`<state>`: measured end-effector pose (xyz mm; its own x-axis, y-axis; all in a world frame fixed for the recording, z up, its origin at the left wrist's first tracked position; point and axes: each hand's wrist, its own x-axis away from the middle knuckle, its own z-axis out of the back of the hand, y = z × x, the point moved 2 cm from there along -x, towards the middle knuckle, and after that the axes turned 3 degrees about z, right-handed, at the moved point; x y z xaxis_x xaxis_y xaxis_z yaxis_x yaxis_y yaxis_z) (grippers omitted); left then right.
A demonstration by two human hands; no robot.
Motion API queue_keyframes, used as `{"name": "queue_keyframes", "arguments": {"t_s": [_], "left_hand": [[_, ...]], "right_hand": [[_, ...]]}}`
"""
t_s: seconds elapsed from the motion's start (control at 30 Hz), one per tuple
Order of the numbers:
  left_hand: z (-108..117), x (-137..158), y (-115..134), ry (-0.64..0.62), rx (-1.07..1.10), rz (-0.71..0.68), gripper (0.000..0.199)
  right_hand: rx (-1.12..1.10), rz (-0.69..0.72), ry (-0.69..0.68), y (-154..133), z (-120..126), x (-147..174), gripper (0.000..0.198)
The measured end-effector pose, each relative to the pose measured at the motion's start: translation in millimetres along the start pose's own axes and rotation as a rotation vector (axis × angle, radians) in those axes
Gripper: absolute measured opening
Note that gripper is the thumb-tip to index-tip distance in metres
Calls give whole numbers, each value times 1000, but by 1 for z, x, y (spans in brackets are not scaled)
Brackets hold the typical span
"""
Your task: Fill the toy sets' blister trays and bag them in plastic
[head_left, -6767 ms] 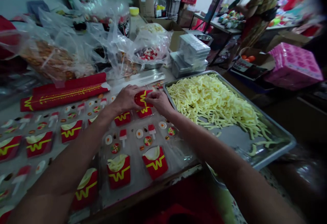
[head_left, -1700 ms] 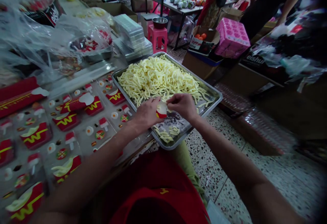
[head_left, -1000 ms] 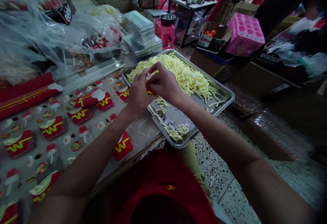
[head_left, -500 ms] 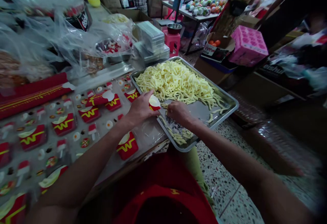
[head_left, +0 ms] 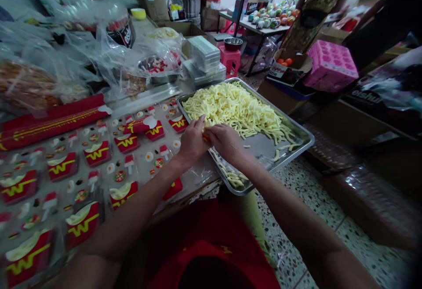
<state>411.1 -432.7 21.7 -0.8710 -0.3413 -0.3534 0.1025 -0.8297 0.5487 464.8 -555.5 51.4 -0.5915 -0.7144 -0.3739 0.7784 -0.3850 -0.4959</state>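
My left hand [head_left: 194, 142] is closed around a small red fries pouch [head_left: 206, 137], over the near left edge of a metal tray [head_left: 260, 146]. Most of the pouch is hidden by my fingers. Against its mouth, my right hand [head_left: 227, 142] has its fingers pinched together; what they hold is out of sight. A heap of pale yellow fry-shaped strips [head_left: 231, 106] fills the far part of the tray, and loose strips lie along its near edge. Left of the tray, red pouches with yellow zigzags [head_left: 95, 153] lie in rows among small food-shaped pieces on clear plastic.
Rolled red pouch material [head_left: 56, 122] lies across the table's left side. Behind are stacked clear boxes [head_left: 204, 56], plastic bags [head_left: 36, 69] and a bowl of red and white pieces [head_left: 158, 66]. A pink stool [head_left: 230, 60] and cartons [head_left: 280, 93] stand beyond the tray. Another person [head_left: 319, 3] stands at the back.
My right hand has moved left from the strips in the tray to the pouch in my left hand. The pouch is now mostly covered. The whole view has shifted slightly.
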Motion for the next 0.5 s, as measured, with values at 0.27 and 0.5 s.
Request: {"name": "queue_keyframes", "arguments": {"t_s": [0.27, 0.5], "left_hand": [[-2, 4, 0, 153, 55, -43, 87], [-3, 4, -3, 184, 65, -13, 94]], "right_hand": [[-454, -265, 274, 6, -1, 4, 33], [-405, -233, 329, 18, 9, -2, 37]]}}
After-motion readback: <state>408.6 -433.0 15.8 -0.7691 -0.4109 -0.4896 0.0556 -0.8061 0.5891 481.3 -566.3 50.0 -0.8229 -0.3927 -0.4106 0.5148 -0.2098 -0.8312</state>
